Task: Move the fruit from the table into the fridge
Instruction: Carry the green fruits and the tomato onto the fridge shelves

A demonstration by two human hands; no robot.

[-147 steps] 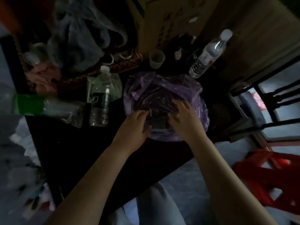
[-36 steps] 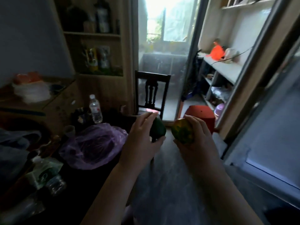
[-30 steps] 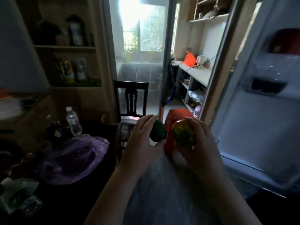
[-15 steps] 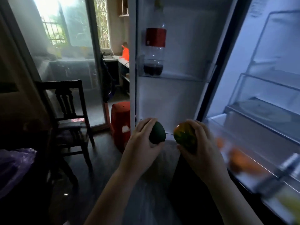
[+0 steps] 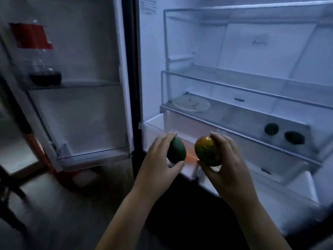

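Note:
My left hand grips a dark green fruit. My right hand grips a rounder fruit, orange and green. Both are held side by side in front of the open fridge, just before its pulled-out lower drawer. Two more dark green fruits lie on the lowest glass shelf at the right.
The fridge door stands open at the left, with a cola bottle in its upper rack. A pale plate lies on the lowest shelf's left. The upper shelves hold nothing visible. A red stool edge shows behind the door.
I took two fruits from the purple bag on the table and turned right to the fridge. The view has swung further right, and both hands with fruit are now closer to the drawer.

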